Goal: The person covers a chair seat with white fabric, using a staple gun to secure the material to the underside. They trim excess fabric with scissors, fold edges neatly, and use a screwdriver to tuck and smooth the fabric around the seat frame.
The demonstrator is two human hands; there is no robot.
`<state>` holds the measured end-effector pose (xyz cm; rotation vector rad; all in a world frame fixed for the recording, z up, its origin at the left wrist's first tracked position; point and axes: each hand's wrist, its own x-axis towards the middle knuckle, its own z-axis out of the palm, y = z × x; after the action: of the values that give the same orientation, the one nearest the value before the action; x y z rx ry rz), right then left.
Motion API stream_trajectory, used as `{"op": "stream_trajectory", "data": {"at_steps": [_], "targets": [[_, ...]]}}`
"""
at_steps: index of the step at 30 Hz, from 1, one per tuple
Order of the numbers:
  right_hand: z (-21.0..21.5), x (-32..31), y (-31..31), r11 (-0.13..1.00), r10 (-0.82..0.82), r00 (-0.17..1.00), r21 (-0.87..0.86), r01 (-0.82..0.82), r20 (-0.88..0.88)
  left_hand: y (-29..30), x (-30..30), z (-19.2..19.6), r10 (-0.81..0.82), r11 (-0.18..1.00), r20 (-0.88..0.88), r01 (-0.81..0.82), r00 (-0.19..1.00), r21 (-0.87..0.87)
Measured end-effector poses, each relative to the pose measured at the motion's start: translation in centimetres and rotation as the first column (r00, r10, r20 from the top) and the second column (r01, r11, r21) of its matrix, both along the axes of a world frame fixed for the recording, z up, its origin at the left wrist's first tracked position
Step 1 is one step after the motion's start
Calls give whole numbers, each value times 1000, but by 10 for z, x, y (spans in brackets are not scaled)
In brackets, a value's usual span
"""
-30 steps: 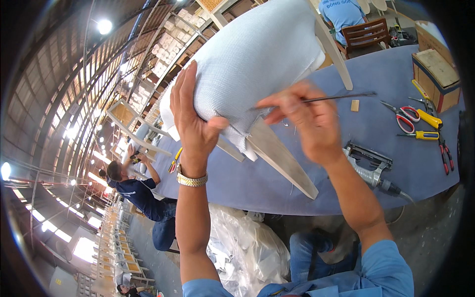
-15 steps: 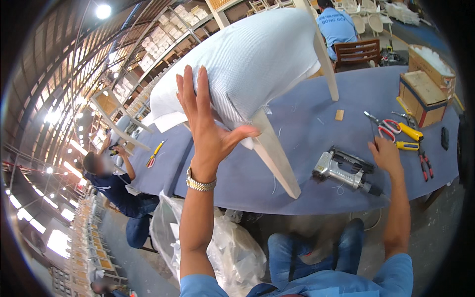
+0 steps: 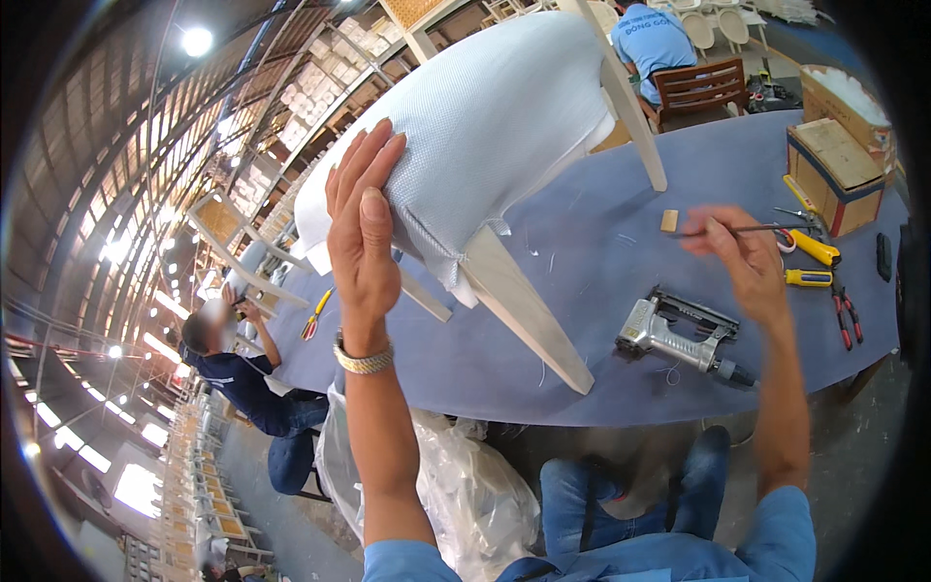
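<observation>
While the left hand (image 3: 364, 233) lies flat against the pale blue seat (image 3: 485, 107), its fingers extended and gripping nothing, the right hand (image 3: 742, 257) has its fingers closed on a thin dark rod (image 3: 761, 228). This hand is a little blurred and hovers over the table (image 3: 601, 233), well apart from the seat, beside a small tan block (image 3: 669, 221).

The seat stands tilted on the left part of the table, its near leg (image 3: 533, 310) slanting toward the person so that the foot comes close to the curved near edge; its far leg (image 3: 635, 126) meets the cloth farther back. Between the two legs runs bare blue cloth, with a few loose threads. To the right of the near leg, a staple gun (image 3: 674, 335) lies close to that edge, a gap separating them. Farther right, pliers (image 3: 848, 320), a screwdriver (image 3: 808, 277) and a yellow tool (image 3: 815, 247) crowd together, leaving little room.

Behind these sits a small carton (image 3: 829, 194), its top covered, contents hidden. Next to it, an open box (image 3: 853, 116) holds white material. Below the table's near edge, a clear bag (image 3: 475, 485) bulges with whitish stuff.
</observation>
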<state>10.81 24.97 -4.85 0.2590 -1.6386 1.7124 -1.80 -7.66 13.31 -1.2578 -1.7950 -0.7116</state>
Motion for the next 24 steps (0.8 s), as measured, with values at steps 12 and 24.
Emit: {"op": "stream_trajectory", "data": {"at_steps": [12,24], "targets": [[93,-40,-162,972,-7,665,150,179,-747,-8,-21,11,-71,988,-177,44,982,-149],[92,-50,-169,940,-42,701,210,270,-712,-8,-25,8,-80,990,-210,53,975,-129]]}}
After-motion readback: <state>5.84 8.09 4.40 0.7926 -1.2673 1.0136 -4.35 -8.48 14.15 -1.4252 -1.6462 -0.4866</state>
